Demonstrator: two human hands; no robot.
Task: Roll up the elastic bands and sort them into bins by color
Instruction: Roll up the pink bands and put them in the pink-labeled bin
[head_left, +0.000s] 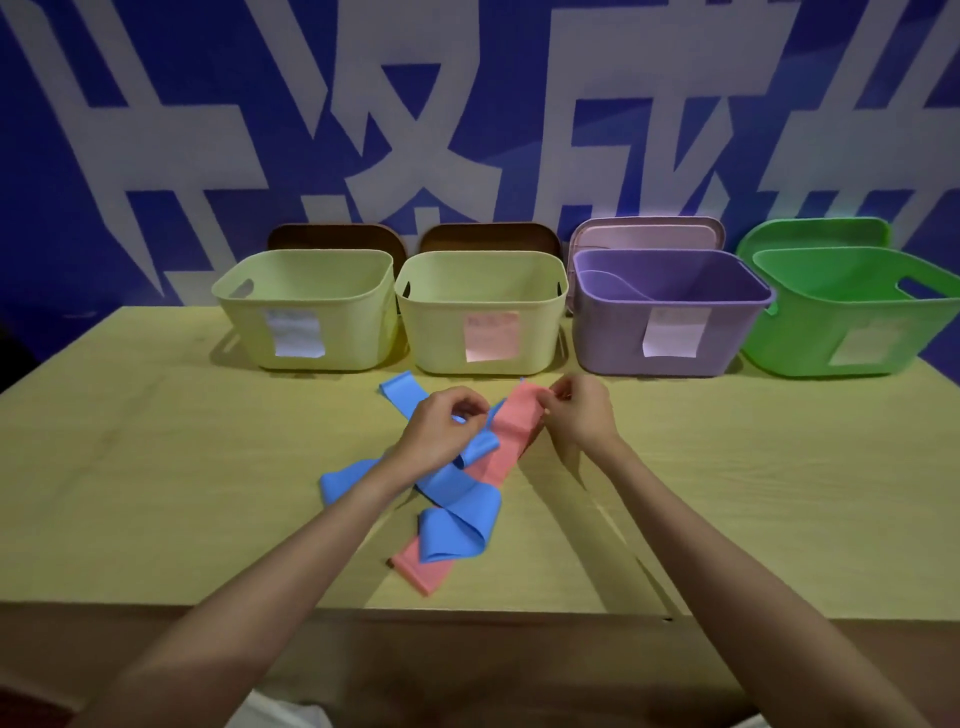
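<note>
Spanning the view: a pale wooden table (156, 467) under a blue wall (156, 104) with big white characters.
Bins: four stand in a row along the table's far side, each with a paper label on its front wall.
Green bin (831, 332): far right, tilted, with a handle slot in its right wall.
Purple bin (613, 332): just left of the green one; a curved purple shape lies inside at its left.
Yellow bins: the left yellow bin (244, 322) and the middle yellow bin (431, 332) sit side by side, nearly touching.
Lids: brown ones (332, 236) lean behind the yellow bins, a pink lid (644, 234) behind the purple bin, a green lid (810, 234) behind the green bin.
Blue bands (457, 493): loose, looped strips crossing mid-table in front of the middle yellow bin, lying over the pink band.
Pink band (504, 441): a long strip lying diagonally, near end by the table's front edge, far end raised toward the purple bin.
Left hand (441, 426): fingers curled, pinching the pink band's left edge where it meets the blue strip.
Right hand (582, 410): fingers curled, pinching the far end of the pink band.
</note>
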